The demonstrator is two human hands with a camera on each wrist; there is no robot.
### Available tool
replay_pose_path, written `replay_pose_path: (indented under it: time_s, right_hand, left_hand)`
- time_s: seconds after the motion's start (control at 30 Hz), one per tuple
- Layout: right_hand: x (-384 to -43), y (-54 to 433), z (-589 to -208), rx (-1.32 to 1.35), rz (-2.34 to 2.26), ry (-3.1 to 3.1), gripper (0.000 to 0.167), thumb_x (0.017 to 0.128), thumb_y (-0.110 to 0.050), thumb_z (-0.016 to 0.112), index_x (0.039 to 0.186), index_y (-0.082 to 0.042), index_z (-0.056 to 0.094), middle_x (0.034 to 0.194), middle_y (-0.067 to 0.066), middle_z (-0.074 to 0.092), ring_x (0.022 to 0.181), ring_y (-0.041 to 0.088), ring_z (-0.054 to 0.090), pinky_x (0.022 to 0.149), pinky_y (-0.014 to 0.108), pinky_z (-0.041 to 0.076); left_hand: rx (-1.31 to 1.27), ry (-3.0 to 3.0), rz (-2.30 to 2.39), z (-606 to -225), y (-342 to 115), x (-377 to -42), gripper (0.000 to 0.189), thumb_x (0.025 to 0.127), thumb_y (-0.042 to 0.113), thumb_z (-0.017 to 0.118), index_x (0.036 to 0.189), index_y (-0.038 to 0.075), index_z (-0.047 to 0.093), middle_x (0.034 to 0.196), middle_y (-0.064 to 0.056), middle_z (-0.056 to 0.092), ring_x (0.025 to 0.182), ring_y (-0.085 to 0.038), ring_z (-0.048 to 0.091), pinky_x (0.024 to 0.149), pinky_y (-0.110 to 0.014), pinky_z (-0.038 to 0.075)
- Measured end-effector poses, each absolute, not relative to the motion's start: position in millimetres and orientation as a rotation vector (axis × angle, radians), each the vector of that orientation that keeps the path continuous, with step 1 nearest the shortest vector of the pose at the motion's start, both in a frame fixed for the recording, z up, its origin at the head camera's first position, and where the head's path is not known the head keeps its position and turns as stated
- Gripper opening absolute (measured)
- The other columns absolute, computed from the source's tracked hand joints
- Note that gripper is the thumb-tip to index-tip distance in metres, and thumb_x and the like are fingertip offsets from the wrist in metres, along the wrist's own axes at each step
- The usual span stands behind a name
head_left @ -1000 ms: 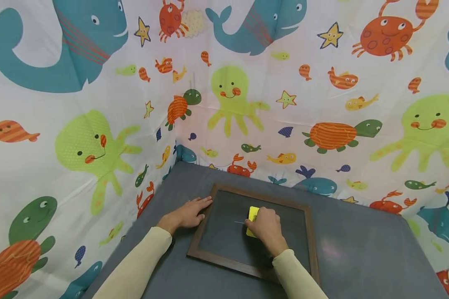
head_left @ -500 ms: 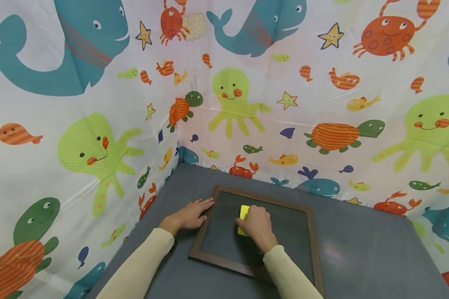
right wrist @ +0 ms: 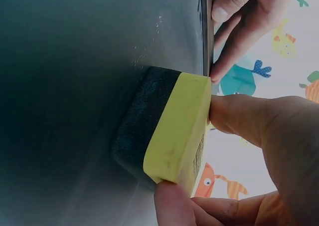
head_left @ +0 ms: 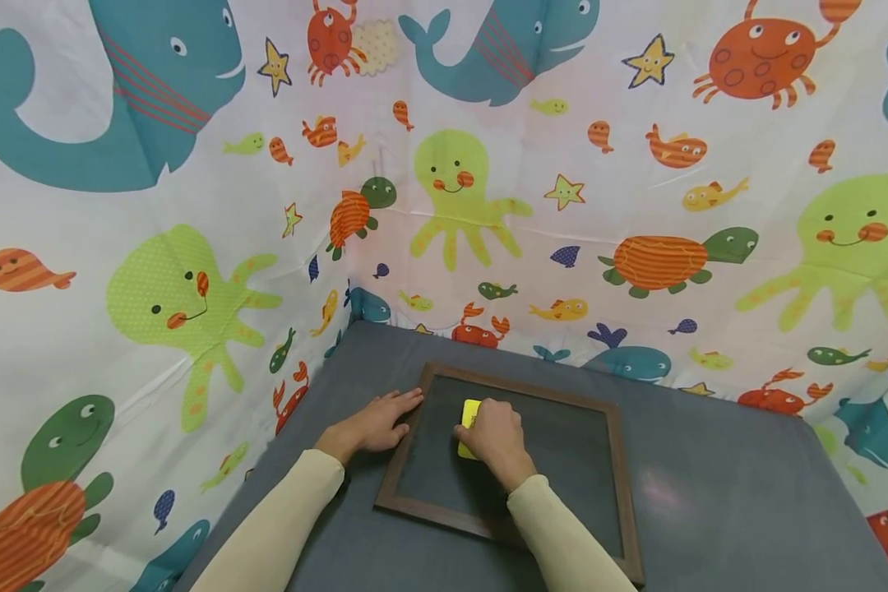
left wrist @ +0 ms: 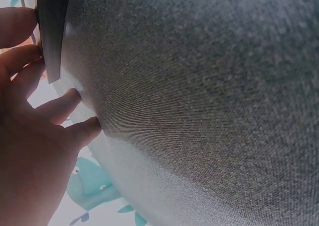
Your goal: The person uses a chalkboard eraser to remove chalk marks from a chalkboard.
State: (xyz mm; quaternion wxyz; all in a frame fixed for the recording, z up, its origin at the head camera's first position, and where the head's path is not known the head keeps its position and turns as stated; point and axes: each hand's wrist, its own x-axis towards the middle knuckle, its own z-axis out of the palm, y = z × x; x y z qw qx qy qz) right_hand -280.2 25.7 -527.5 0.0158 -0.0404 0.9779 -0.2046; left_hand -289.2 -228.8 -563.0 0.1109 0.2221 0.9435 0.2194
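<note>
A chalkboard [head_left: 555, 469] in a brown wooden frame lies on the grey table. My right hand [head_left: 494, 440] grips a yellow board eraser [head_left: 468, 427] by its ends, thumb on one side and fingers on the other. In the right wrist view the dark felt side of the eraser [right wrist: 147, 118] faces down against the board, with faint whitish specks [right wrist: 149, 41] beside it. My left hand [head_left: 370, 423] rests at the left side of the frame, its fingers spread. In the left wrist view some fingertips touch the frame [left wrist: 52, 31] and others the table cloth.
The grey table [head_left: 718, 485] stretches to the right of the board. A white curtain [head_left: 533, 247] printed with sea animals hangs behind the table and along its left side.
My right hand has slid the eraser leftward across the board. The thin chalk line seen left of the eraser a second ago is gone from sight. My left hand stays at the frame.
</note>
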Motion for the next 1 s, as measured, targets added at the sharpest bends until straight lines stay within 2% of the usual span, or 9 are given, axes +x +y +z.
replay_pose_path:
  time_s: [0.4,0.67,0.87,1.0]
  right_hand:
    - [-281,26,-524,-0.119,-0.645,3.018,0.06,0.088,-0.045,0.09,0.115,0.005,0.071,0.095,0.014,0.067,0.082,0.029,0.064,0.082,0.048,0.064]
    - [-279,30,-525,-0.086,-0.691,2.991,0.062,0.087,-0.045,0.091,0.118,0.004,0.069,0.095,0.014,0.067,0.084,0.029,0.065,0.085,0.049,0.064]
    - [-279,35,-526,-0.102,-0.712,2.999,0.052,0.088,-0.042,0.091,0.108,0.002,0.07,0.087,0.011,0.065,0.077,0.027,0.063,0.077,0.047,0.06]
    - [-278,40,-526,-0.097,-0.701,2.998,0.053,0.088,-0.043,0.091,0.108,0.002,0.07,0.087,0.012,0.065,0.078,0.026,0.062,0.075,0.046,0.059]
  left_hand:
    - [0.617,2.778,0.641,-562,-226,-290,0.064,0.112,0.016,0.059,0.172,0.01,0.037,0.181,-0.005,0.03,0.165,-0.05,0.027,0.131,-0.071,0.024]
    - [0.624,2.783,0.676,-564,-224,-290,0.063,0.111,0.014,0.059,0.171,0.008,0.039,0.181,-0.008,0.032,0.164,-0.051,0.028,0.13,-0.073,0.024]
    - [0.649,2.795,0.68,-566,-224,-290,0.063,0.111,0.011,0.057,0.171,0.005,0.038,0.181,-0.011,0.031,0.164,-0.053,0.028,0.13,-0.072,0.025]
    - [0.652,2.796,0.675,-566,-226,-289,0.063,0.111,0.011,0.057,0.171,0.006,0.037,0.181,-0.01,0.03,0.164,-0.053,0.027,0.13,-0.072,0.025]
